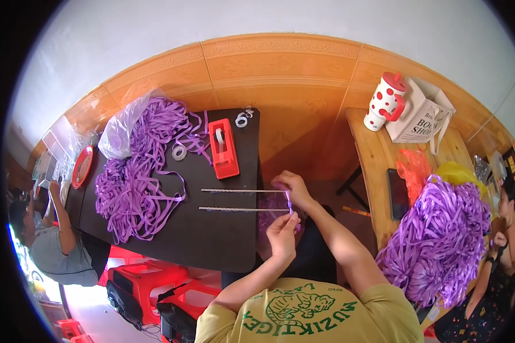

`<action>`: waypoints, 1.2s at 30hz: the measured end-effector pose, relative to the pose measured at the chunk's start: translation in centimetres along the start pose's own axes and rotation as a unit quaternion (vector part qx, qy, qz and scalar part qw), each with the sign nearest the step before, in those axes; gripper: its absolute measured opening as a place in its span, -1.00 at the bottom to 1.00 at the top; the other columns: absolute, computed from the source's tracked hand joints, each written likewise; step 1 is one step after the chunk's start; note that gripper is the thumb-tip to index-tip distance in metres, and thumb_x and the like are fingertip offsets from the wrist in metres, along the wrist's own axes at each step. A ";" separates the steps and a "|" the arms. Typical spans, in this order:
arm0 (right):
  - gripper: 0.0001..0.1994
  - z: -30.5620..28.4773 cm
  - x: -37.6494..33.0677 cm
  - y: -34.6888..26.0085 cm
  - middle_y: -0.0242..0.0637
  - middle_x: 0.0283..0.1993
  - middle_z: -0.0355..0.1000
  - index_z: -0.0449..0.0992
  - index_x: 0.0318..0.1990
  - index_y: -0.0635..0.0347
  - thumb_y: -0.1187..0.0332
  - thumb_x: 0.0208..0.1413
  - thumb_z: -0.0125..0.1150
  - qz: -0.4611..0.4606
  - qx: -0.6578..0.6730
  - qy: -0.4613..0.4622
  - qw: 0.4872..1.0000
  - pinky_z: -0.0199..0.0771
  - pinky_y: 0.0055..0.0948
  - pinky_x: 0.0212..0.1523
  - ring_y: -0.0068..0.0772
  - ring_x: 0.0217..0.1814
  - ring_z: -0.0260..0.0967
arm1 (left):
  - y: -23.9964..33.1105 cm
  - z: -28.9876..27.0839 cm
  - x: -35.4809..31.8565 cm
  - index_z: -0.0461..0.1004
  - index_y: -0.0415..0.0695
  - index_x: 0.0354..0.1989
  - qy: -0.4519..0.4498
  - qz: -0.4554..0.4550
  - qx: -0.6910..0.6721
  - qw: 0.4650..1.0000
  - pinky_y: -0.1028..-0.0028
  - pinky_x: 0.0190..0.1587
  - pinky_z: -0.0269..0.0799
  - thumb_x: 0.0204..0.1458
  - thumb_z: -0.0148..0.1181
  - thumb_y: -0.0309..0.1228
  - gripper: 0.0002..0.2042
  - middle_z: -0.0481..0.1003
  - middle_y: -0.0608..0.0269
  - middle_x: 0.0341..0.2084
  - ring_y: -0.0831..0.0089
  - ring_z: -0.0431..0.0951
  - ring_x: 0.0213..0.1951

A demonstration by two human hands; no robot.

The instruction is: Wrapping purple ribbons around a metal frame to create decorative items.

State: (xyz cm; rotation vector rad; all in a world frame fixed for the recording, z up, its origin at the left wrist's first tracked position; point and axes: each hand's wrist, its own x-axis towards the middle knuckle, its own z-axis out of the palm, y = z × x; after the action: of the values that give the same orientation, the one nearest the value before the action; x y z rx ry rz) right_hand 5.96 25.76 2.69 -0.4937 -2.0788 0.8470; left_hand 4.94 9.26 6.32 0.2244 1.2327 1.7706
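Note:
Two thin pale rods, a far one [229, 190] and a near one [229, 209], lie side by side on the dark table and jut past its right edge. Purple ribbon [289, 200] spans their outer ends. My left hand [282, 234] is closed in a pinch on the ribbon beside the near rod's end. At the far rod's end, my right hand [294, 187] has its fingers closed with purple ribbon at their tips. Its exact grip is partly hidden. More purple ribbon hangs below the rods, blurred behind them.
Heaps of purple ribbon [134, 197] lie on the dark table [212, 246], with a red tape dispenser [223, 150] and tape rolls. To the right, a wooden table [377, 188] bears a phone [397, 194], spotted tumbler [385, 102], paper bag and ribbon pile [435, 240]. People sit at both sides.

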 end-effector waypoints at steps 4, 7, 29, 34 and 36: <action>-0.88 1.6 -2.0 0.4 -0.18 -0.44 0.40 0.55 -0.38 0.18 0.52 -0.14 0.19 0.050 0.053 -0.011 0.997 0.39 -0.34 -0.34 -0.14 -0.36 0.41 | -0.7 -1.5 1.3 0.56 -0.17 -0.32 -0.005 0.106 -0.025 0.994 0.71 -0.45 0.25 0.03 0.21 -0.50 -0.93 0.54 0.34 -0.50 0.67 0.46 -0.49; -0.85 2.1 -2.1 0.4 -0.18 -0.44 0.41 0.55 -0.36 0.20 0.55 -0.16 0.17 0.071 0.083 -0.005 0.994 0.39 -0.34 -0.34 -0.14 -0.37 0.42 | -0.2 -1.7 1.3 0.54 -0.22 -0.30 -0.015 0.132 -0.023 0.991 0.69 -0.39 0.31 0.03 0.19 -0.53 -0.92 0.54 0.31 -0.47 0.65 0.46 -0.46; -0.93 2.3 2.5 0.5 -0.17 -0.47 0.42 0.54 -0.39 0.22 0.49 -0.06 0.17 0.017 -0.013 0.029 0.999 0.34 -0.40 -0.44 -0.19 -0.43 0.40 | 0.0 -2.8 1.0 0.53 -0.25 -0.29 -0.025 0.150 0.045 0.987 0.65 -0.32 0.37 0.05 0.17 -0.55 -0.92 0.53 0.31 -0.47 0.65 0.45 -0.45; -0.88 4.4 -6.4 2.7 -0.10 -0.46 0.35 0.53 -0.38 0.23 0.55 -0.11 0.12 0.183 0.092 0.011 0.979 0.34 -0.29 -0.40 -0.09 -0.38 0.37 | -2.0 -4.6 2.8 0.53 -0.26 -0.30 -0.033 0.172 0.098 0.980 0.66 -0.32 0.36 0.05 0.18 -0.52 -0.91 0.52 0.34 -0.48 0.67 0.44 -0.45; -0.86 5.7 -10.4 2.7 -0.09 -0.45 0.34 0.52 -0.37 0.24 0.57 -0.12 0.09 0.205 0.104 0.019 0.973 0.33 -0.27 -0.39 -0.07 -0.37 0.37 | -3.0 -5.7 3.3 0.53 -0.26 -0.31 -0.027 0.166 0.158 0.973 0.66 -0.29 0.36 0.04 0.20 -0.51 -0.91 0.53 0.34 -0.48 0.66 0.46 -0.42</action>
State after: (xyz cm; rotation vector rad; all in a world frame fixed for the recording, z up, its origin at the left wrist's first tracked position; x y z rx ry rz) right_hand 7.58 19.17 -7.40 -0.8329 -1.8508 1.2687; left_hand 1.45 8.33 0.10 0.6935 1.5005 1.8220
